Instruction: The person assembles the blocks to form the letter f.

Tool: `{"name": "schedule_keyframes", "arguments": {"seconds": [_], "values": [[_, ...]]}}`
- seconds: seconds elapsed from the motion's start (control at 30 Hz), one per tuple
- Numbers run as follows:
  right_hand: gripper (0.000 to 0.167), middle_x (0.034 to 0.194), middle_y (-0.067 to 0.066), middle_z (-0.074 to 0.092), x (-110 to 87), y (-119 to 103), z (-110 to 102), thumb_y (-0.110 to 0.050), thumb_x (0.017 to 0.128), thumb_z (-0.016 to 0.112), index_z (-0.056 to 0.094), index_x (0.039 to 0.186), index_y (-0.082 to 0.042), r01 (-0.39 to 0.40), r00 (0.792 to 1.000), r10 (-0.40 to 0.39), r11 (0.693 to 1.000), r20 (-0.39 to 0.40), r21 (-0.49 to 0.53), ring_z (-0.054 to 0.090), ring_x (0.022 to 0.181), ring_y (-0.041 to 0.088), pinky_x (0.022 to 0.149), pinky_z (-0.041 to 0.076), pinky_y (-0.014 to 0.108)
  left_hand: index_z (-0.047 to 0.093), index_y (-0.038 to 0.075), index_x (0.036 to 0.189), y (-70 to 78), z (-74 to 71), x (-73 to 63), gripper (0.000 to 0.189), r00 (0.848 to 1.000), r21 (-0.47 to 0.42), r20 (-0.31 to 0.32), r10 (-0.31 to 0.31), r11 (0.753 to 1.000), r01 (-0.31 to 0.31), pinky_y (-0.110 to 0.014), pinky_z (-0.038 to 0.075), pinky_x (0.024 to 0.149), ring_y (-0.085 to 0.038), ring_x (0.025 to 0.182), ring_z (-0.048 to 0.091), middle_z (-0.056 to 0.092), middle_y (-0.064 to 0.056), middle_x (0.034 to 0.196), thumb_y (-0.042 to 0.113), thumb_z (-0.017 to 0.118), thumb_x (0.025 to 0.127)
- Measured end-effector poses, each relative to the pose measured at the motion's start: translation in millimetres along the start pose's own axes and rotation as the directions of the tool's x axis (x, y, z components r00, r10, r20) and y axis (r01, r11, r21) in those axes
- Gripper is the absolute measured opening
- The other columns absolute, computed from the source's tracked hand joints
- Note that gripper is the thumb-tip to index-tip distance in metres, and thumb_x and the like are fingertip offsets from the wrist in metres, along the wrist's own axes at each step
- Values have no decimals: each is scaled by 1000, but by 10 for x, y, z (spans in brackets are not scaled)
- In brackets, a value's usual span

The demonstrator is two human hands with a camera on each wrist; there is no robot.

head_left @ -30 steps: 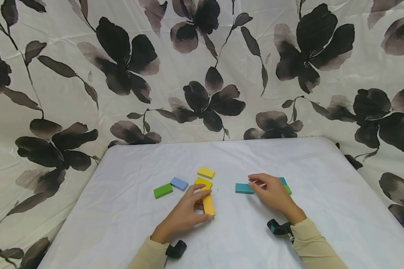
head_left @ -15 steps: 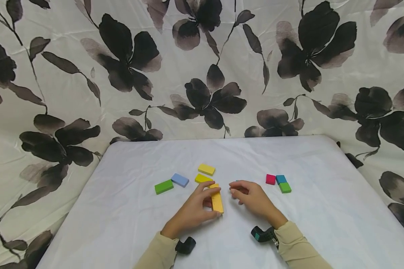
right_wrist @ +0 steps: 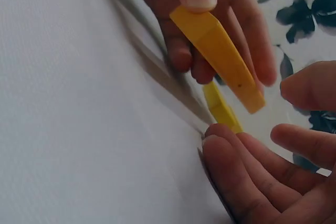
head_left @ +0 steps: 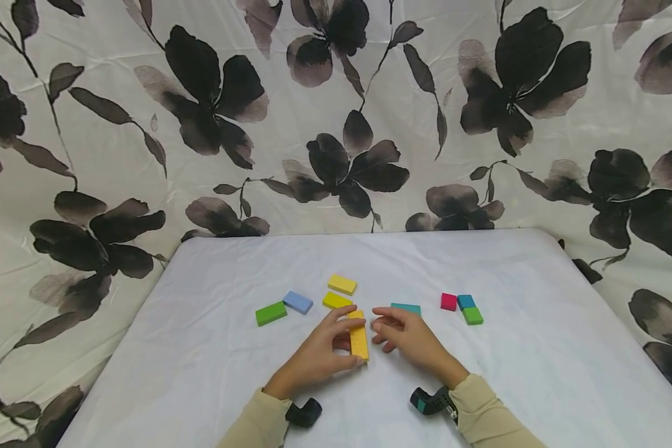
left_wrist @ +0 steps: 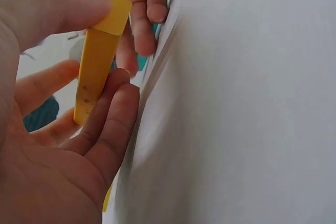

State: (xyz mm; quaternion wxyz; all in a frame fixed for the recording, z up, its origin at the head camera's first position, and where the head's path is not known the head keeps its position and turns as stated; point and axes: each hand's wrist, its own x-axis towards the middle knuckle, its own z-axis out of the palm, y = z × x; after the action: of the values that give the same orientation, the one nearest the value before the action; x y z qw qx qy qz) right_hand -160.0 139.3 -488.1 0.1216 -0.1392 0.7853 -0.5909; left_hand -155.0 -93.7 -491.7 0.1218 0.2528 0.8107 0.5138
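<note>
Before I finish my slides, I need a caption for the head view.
Left hand grips an orange-yellow block beside the empty right hand, other colored blocks beyond on a white cloth.

A draped tabletop spot, indoors by the look of it: a white tablecloth (head_left: 537,336) stretches across the front, and right behind it rises a creased, pale curtain (head_left: 291,118), big dark printed flowers (head_left: 378,178) all over, filling the background side to side. Home, studio, office? The curtain hides which.
</note>
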Motion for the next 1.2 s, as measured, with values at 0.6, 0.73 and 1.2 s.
{"name": "schedule_keyframes", "arguments": {"seconds": [0.6, 0.73, 1.2], "values": [[49, 103, 9, 69, -40, 17, 95, -26, 99, 65, 52, 140, -2, -23, 1000, 24, 998, -12, 55, 66, 69, 26, 69, 58, 32, 55, 19, 144, 40, 83, -5, 67, 998, -6, 50, 22, 1000, -22, -23, 51, 93, -9, 111, 62, 25, 1, 162, 18, 84, 83], [49, 104, 10, 68, -42, 11, 96, -23, 99, 66, 52, 140, -1, -34, 999, 35, 996, -11, 87, 66, 70, 27, 69, 58, 34, 54, 17, 145, 39, 91, -4, 69, 999, -6, 49, 19, 1000, -18, -22, 50, 93, -8, 112, 61, 25, 3, 162, 20, 84, 83], [45, 104, 13, 67, -20, 42, 109, -14, 97, 66, 52, 137, -1, -51, 998, 55, 985, -22, 166, 69, 78, 28, 73, 59, 36, 36, 9, 155, 57, 106, -22, 88, 1000, -46, 26, 3, 999, -2, -22, 51, 91, -10, 108, 61, 27, -4, 161, 17, 85, 82]]}}
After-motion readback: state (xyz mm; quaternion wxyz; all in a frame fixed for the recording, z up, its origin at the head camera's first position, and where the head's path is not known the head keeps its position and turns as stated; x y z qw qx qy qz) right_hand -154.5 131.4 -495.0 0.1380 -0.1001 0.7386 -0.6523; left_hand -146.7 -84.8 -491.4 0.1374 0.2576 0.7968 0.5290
